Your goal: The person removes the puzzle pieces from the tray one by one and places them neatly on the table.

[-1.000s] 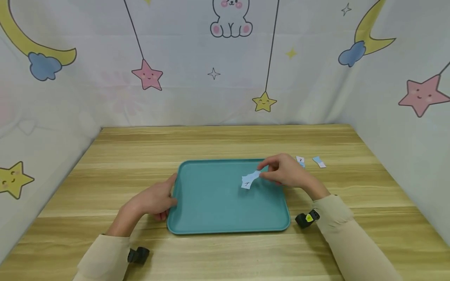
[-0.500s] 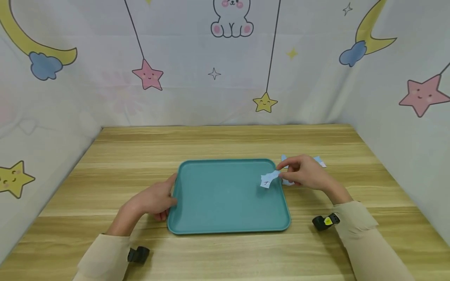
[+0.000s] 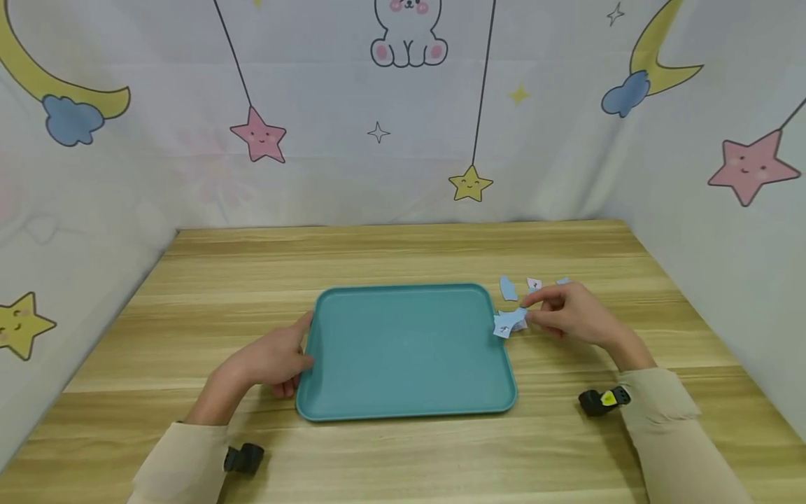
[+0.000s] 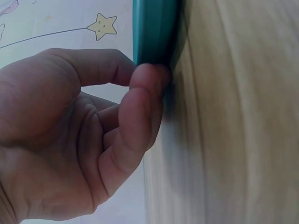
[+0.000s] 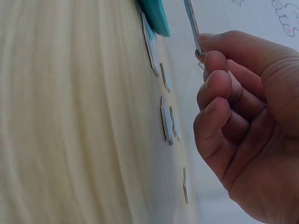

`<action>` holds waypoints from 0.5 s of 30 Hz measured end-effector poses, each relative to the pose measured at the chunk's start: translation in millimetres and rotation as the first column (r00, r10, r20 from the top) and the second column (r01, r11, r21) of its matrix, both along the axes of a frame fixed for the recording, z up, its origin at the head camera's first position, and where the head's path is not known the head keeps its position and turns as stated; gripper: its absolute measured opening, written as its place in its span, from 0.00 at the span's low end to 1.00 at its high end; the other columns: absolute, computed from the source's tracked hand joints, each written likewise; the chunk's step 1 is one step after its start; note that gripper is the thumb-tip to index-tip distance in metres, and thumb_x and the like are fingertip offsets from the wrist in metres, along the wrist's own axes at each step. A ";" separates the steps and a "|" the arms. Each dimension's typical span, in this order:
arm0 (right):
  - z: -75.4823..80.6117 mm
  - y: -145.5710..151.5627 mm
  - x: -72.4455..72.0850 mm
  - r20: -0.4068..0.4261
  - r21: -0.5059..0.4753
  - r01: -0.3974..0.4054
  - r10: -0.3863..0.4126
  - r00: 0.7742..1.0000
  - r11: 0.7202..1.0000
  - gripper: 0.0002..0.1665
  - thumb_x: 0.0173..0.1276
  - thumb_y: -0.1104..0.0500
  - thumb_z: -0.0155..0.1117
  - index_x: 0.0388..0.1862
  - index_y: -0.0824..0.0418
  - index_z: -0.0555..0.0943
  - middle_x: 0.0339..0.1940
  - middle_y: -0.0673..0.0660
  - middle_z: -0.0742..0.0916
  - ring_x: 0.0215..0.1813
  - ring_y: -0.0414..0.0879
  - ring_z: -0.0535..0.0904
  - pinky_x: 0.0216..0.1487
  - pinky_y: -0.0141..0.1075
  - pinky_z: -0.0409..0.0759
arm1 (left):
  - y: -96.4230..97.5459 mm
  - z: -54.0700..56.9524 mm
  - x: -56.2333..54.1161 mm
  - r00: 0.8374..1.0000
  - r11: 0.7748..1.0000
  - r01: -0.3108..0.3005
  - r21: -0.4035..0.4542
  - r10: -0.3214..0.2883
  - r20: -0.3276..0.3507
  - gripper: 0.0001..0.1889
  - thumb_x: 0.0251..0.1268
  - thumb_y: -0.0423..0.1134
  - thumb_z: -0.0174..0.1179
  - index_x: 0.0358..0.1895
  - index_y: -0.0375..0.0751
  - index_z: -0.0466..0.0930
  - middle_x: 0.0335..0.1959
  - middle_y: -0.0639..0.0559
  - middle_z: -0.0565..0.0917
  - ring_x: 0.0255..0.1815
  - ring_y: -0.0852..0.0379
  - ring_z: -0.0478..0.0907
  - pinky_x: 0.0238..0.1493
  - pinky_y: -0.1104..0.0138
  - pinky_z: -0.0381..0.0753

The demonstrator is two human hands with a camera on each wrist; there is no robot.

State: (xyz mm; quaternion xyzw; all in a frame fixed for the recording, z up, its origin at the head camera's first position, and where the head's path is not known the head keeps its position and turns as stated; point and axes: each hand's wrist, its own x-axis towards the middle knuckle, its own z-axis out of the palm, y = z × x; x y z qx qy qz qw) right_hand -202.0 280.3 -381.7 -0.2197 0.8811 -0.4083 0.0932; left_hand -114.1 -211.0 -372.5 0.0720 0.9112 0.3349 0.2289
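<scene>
My left hand (image 3: 273, 355) grips the left rim of a teal rectangular tray (image 3: 403, 357) lying on the wooden table. In the left wrist view, thumb and fingertips pinch the tray's edge (image 4: 152, 35). Over the tray's right rim, my right hand (image 3: 574, 315) pinches a thin flat piece (image 3: 505, 325), pale blue and white with a small black mark, between thumb and index finger. The right wrist view shows this piece (image 5: 191, 23) edge-on, raised off the table. Another pale piece (image 3: 521, 326) partly shows behind it.
Beyond my right hand lie a blue piece (image 3: 508, 288), a white marked piece (image 3: 534, 284) and a partly hidden blue piece (image 3: 563, 281). Several pieces (image 5: 166, 120) lie on the table in the right wrist view. A printed cloth (image 3: 327, 140) hangs behind the table.
My right hand has moved right with the pinched piece, from over the tray to its right rim. Pieces on the table have come into view. My left hand stays on the tray.
</scene>
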 end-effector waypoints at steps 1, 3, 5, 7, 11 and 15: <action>-0.5 2.2 -0.1 0.006 0.000 0.004 -0.004 1.000 1.000 0.12 0.73 0.61 0.69 0.52 0.66 0.88 0.19 0.52 0.78 0.19 0.40 0.71 0.23 0.33 0.72 | -0.5 -0.3 0.0 1.000 1.000 0.001 0.002 -0.001 -0.001 0.47 0.74 0.30 0.52 0.85 0.27 0.30 0.17 0.45 0.80 0.14 0.55 0.79 0.19 0.61 0.85; -1.3 6.6 -0.4 0.020 -0.001 0.011 -0.011 1.000 1.000 0.13 0.73 0.62 0.68 0.52 0.66 0.88 0.19 0.52 0.79 0.19 0.40 0.72 0.23 0.33 0.72 | -1.2 -0.9 -0.2 1.000 1.000 0.002 0.006 -0.002 -0.002 0.47 0.74 0.30 0.52 0.85 0.27 0.30 0.17 0.45 0.80 0.13 0.55 0.80 0.19 0.60 0.85; -1.7 10.7 -0.8 0.030 -0.008 0.016 -0.016 0.999 1.000 0.13 0.73 0.62 0.68 0.52 0.67 0.87 0.20 0.52 0.79 0.20 0.41 0.72 0.23 0.34 0.73 | -1.6 -1.2 -0.4 1.000 1.000 0.003 0.008 -0.003 -0.002 0.47 0.74 0.30 0.52 0.85 0.28 0.30 0.17 0.45 0.80 0.14 0.55 0.80 0.19 0.60 0.85; -1.8 15.0 -0.7 0.039 -0.015 0.023 -0.023 0.999 1.000 0.13 0.73 0.63 0.68 0.53 0.68 0.87 0.21 0.53 0.80 0.20 0.41 0.73 0.23 0.35 0.74 | -1.7 -1.2 -0.4 1.000 1.000 0.003 0.009 -0.003 0.000 0.47 0.74 0.30 0.52 0.85 0.28 0.30 0.17 0.45 0.80 0.14 0.55 0.80 0.19 0.60 0.85; -1.6 25.0 0.1 0.044 -0.016 0.052 -0.051 0.998 0.999 0.14 0.73 0.63 0.68 0.54 0.69 0.87 0.22 0.52 0.80 0.21 0.42 0.74 0.24 0.35 0.76 | -2.0 -0.3 -0.6 1.000 1.000 0.002 0.005 -0.002 0.003 0.47 0.73 0.30 0.52 0.85 0.27 0.30 0.17 0.45 0.80 0.13 0.55 0.80 0.19 0.61 0.85; 0.0 36.5 0.8 0.045 0.009 0.096 -0.096 0.994 0.995 0.16 0.73 0.62 0.68 0.55 0.68 0.87 0.21 0.52 0.80 0.21 0.42 0.74 0.25 0.36 0.77 | -2.1 0.8 -0.6 1.000 1.000 0.000 -0.001 0.000 0.008 0.47 0.73 0.30 0.52 0.85 0.27 0.30 0.17 0.45 0.80 0.13 0.55 0.79 0.19 0.61 0.85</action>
